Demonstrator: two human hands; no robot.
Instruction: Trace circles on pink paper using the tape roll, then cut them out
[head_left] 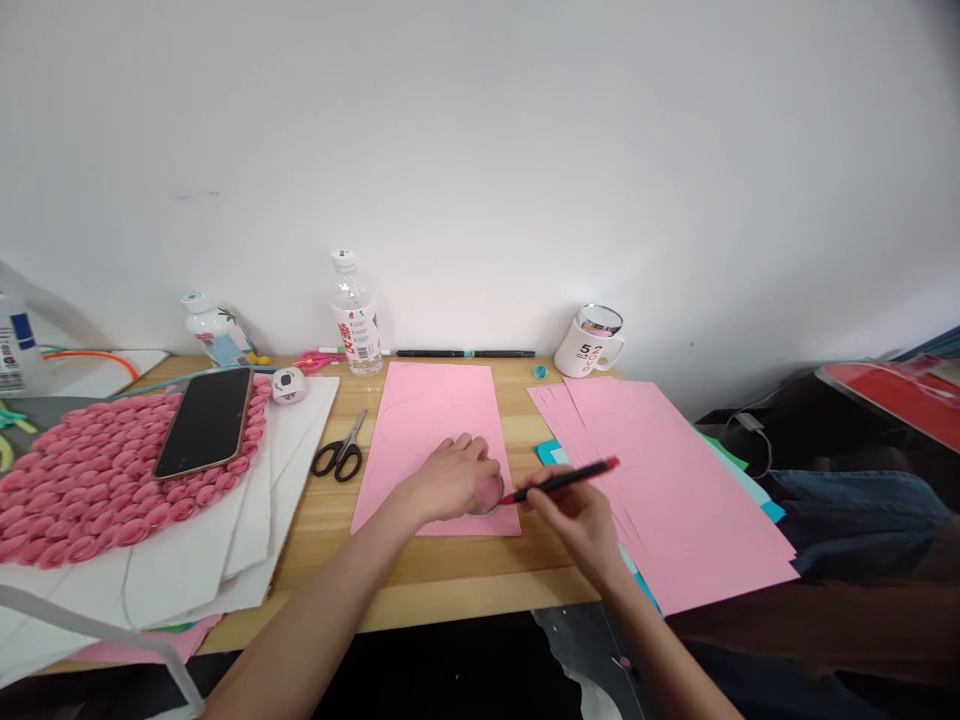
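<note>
Apparently for steadiness, the left hand (pixel 456 480) is pressing a round object (pixel 492 503) onto pink paper (pixel 442 395), its grip unclear, while the right hand (pixel 576 515) is pinching a pen (pixel 564 481).

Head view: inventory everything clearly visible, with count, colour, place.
Wall: 1, white, back
Table: 1, wooden, centre
Middle sheet: 1, pink, centre
Paper pile: several, mostly pink, right
Paper rolls: many, pink, left
Phone: 1, black, on paper rolls
Boards: several, white, under paper rolls
Scissors: 1, black-handled, left of centre
Pink tool: 1, pink, left rear
Clear bottle: 1, colourless, by wall
White bottle: 1, white, left rear
Round trinket: 1, pale, beside phone
Mug: 1, white, right rear
Small disc: 1, teal, beside mug
Rear pens: count unclear, black, along wall
Held pen: 1, black-red, centre right
Round object: 1, colour unclear, on middle sheet
Left hand: 1, bare, over round object
Right hand: 1, bare, around held pen
</note>
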